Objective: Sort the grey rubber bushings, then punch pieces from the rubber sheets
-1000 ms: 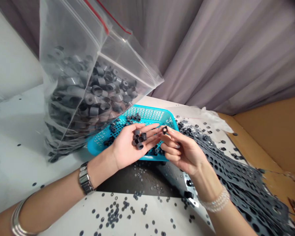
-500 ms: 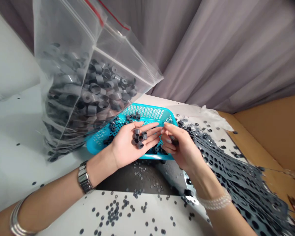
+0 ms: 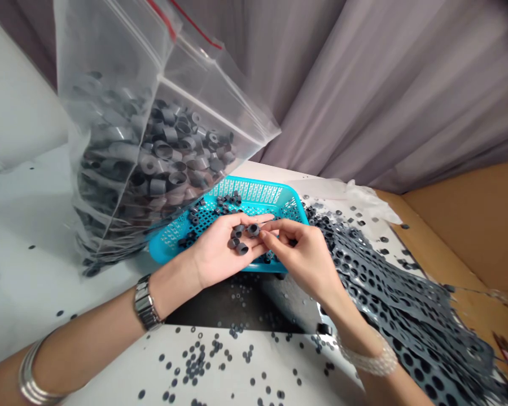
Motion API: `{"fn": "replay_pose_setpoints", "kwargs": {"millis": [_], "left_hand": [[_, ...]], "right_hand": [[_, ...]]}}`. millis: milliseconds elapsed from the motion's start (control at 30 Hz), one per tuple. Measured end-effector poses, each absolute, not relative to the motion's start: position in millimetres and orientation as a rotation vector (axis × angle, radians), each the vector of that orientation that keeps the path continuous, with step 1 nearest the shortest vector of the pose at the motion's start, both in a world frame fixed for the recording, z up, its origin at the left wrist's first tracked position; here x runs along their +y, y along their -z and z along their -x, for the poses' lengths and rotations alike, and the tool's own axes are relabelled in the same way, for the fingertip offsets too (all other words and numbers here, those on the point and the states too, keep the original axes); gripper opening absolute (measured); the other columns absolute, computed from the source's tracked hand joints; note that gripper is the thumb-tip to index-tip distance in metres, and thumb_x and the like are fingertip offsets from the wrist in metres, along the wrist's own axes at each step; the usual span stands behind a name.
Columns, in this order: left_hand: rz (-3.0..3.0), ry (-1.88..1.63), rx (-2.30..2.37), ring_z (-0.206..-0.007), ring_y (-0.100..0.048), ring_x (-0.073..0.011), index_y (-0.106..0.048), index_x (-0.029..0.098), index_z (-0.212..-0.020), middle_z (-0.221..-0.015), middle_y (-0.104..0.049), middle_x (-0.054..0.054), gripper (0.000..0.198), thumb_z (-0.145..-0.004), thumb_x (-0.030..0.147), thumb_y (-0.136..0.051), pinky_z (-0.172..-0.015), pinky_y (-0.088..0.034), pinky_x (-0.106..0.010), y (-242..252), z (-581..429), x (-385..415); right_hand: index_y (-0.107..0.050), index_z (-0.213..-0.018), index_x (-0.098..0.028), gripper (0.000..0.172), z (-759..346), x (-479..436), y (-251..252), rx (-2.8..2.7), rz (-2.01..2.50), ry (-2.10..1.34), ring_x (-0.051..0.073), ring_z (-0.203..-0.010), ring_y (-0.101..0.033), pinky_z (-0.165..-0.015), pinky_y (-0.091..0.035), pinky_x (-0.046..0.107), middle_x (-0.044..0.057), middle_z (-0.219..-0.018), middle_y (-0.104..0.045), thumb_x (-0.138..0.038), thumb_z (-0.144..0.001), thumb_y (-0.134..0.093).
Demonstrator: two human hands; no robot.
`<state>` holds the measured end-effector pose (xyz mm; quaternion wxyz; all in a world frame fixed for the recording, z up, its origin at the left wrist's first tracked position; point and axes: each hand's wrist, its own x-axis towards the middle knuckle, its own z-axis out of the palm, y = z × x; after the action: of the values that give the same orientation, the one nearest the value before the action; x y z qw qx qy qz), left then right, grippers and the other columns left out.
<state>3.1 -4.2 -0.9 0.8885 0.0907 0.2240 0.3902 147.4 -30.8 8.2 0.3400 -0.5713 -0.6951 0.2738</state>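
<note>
- Pinching one small dark grey ring (image 3: 253, 229), the right hand (image 3: 305, 256) has its grip clamped on it, thumb and forefinger tips drawn together around the ring at the centre of the frame.
- Just left of it, the left hand (image 3: 215, 254) lies palm up with its grip spread apart and the fingers nearly flat. A small heap of rings (image 3: 237, 243) rests loose on the palm, and the pinched ring sits just beside that heap, over the left fingers.
- Behind and partly under both hands stands a turquoise mesh basket (image 3: 275, 197), with more of the same dark rings scattered over its floor.
- A clear zip bag (image 3: 152, 141) with a red seal line fills the upper left of the frame. It leans over the basket's left end and is packed with grey rings.
- Punched grey sheets (image 3: 389, 287), full of round holes, lie piled from beside the basket down to the lower right.
- On the white surface (image 3: 25, 270), loose dark discs (image 3: 203, 361) are strewn along the bottom centre.
- A metal watch (image 3: 146, 301) sits on the left wrist and a bead bracelet (image 3: 368, 361) on the right.
</note>
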Motion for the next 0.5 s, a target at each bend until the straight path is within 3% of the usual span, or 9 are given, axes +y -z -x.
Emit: {"fn": "replay_pose_setpoints", "kwargs": {"millis": [200, 400, 500], "left_hand": [[-0.204, -0.819, 0.504, -0.098, -0.066, -0.0198, -0.045, -0.001, -0.132, -0.105, -0.067, -0.019, 0.048, -0.084, 0.003, -0.039, -0.087, -0.052, -0.027, 1, -2, -5], [-0.162, -0.842, 0.540, -0.096, -0.067, -0.0215, -0.053, -0.001, -0.122, -0.106, -0.066, -0.021, 0.039, -0.086, 0.002, -0.041, -0.082, -0.055, -0.026, 0, -3, -3], [-0.137, -0.875, 0.559, -0.093, -0.067, -0.0205, -0.058, -0.003, -0.113, -0.101, -0.067, -0.019, 0.031, -0.085, 0.003, -0.047, -0.087, -0.055, -0.030, -2, -5, -3]], "right_hand": [[-0.070, -0.076, -0.015, 0.019, -153, -28, -14, -1.724, 1.504, -0.829, 0.008, -0.048, -0.027, -0.046, -0.022, 0.025, -0.007, -0.050, -0.033, -0.032, -0.081, -0.062], [-0.068, -0.077, -0.014, 0.020, -156, -28, -19, -1.644, 1.511, -0.951, 0.007, -0.046, -0.022, -0.043, -0.018, 0.024, -0.008, -0.048, -0.029, -0.033, -0.081, -0.061], [-0.067, -0.077, -0.014, 0.020, -159, -27, -19, -1.654, 1.561, -0.874, 0.007, -0.047, -0.022, -0.043, -0.017, 0.023, -0.008, -0.049, -0.028, -0.033, -0.081, -0.061]]}}
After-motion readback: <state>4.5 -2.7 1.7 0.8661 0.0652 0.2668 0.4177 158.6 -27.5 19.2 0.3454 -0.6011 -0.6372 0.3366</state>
